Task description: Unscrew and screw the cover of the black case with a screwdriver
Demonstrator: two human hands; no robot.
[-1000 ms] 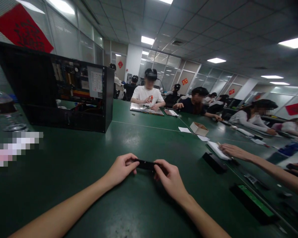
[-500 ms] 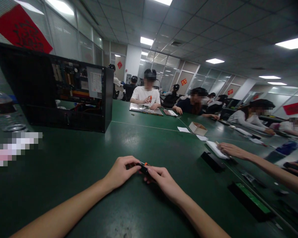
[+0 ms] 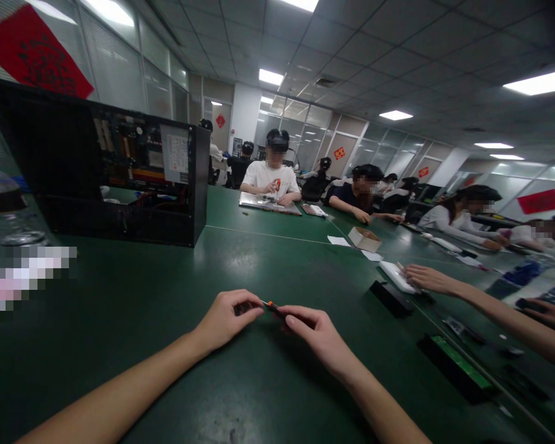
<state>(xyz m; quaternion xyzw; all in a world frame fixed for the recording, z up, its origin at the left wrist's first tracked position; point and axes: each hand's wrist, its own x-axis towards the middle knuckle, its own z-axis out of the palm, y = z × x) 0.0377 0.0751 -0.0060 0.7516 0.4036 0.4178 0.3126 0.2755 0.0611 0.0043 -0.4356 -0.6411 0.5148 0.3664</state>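
- Hands meet low over the green table [image 3: 134,296], near its front middle: the left hand [image 3: 226,317] and the right hand [image 3: 317,333] hold one small tool [image 3: 272,307] between them.
- Small tool: a thin, dark, rod-like piece with a short orange band near its middle; most of it is covered by fingers, so its full shape cannot be told.
- Left hand: fingers curled in, thumb and fingertips pinched on the tool's left end.
- Right hand: fingers bent and closed over the tool's right end, knuckles up.
- Both forearms stretch forward from the bottom edge, just above the table top.
- Open computer case [image 3: 120,179] stands well back on the left, its boards and cables showing.
- Plastic bottle [image 3: 0,197] sits at the far left edge.
- Another person's hand [image 3: 425,279] reaches in from the right and rests on a white flat item [image 3: 394,274], with a black bar [image 3: 391,298] just beside it.
- Green-topped circuit strip [image 3: 457,367] lies nearer on the right.
- Cardboard box [image 3: 363,238] sits farther back, near seated people.
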